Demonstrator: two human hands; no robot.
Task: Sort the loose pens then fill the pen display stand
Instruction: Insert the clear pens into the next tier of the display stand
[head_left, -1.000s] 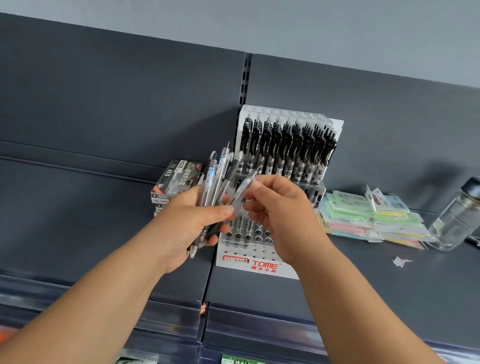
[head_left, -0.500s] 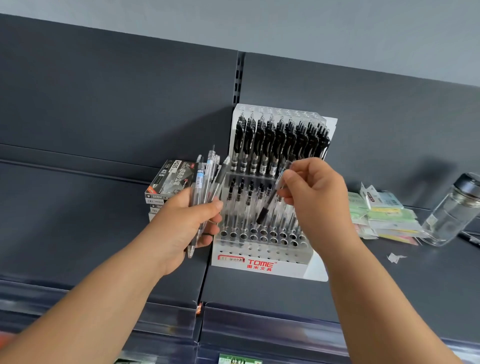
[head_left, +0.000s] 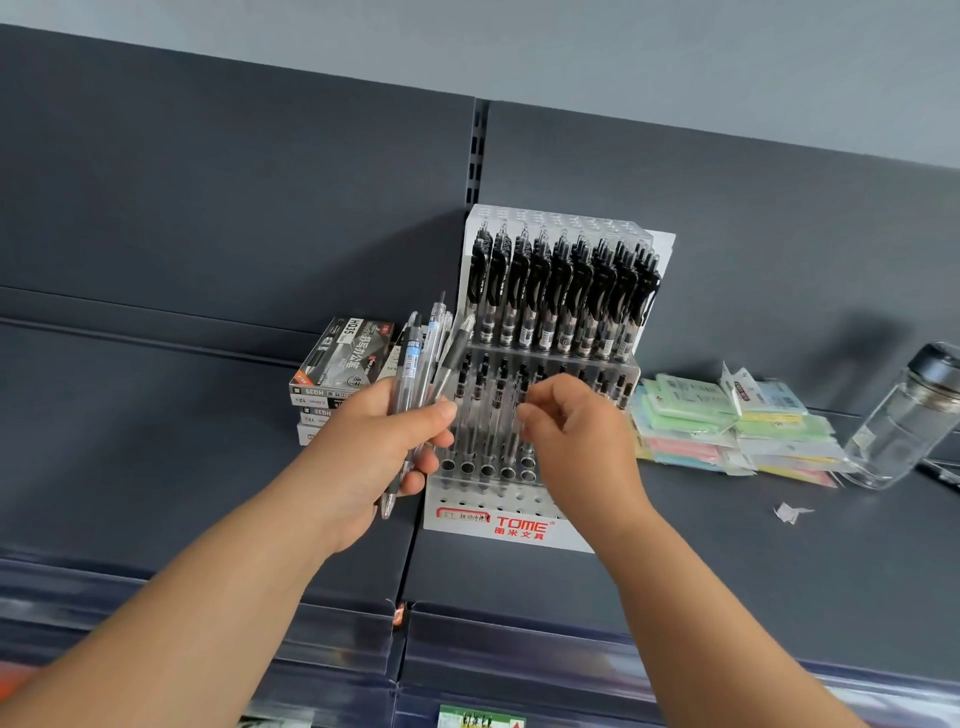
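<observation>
A white and clear pen display stand (head_left: 519, 530) marked TOME stands on the dark shelf against the back panel. Its top row is full of black-clipped pens (head_left: 561, 291). The middle row holds several clear pens, and the front holes are mostly bare. My left hand (head_left: 363, 452) grips a bundle of loose clear pens (head_left: 415, 364), upright, just left of the stand. My right hand (head_left: 582, 447) is in front of the middle row with its fingers curled. It pinches the top of a clear pen (head_left: 521, 441) that stands in that row.
A stack of pen boxes (head_left: 337, 364) sits behind my left hand. Right of the stand lie pastel sticky-note packs (head_left: 727, 431), a glass bottle (head_left: 904, 421) and a paper scrap (head_left: 789, 512). The shelf's front price rail (head_left: 519, 649) runs below.
My right hand took one pen from the bundle, carried it right over the stand, then lowered it into the middle row. My left hand stayed put with the bundle.
</observation>
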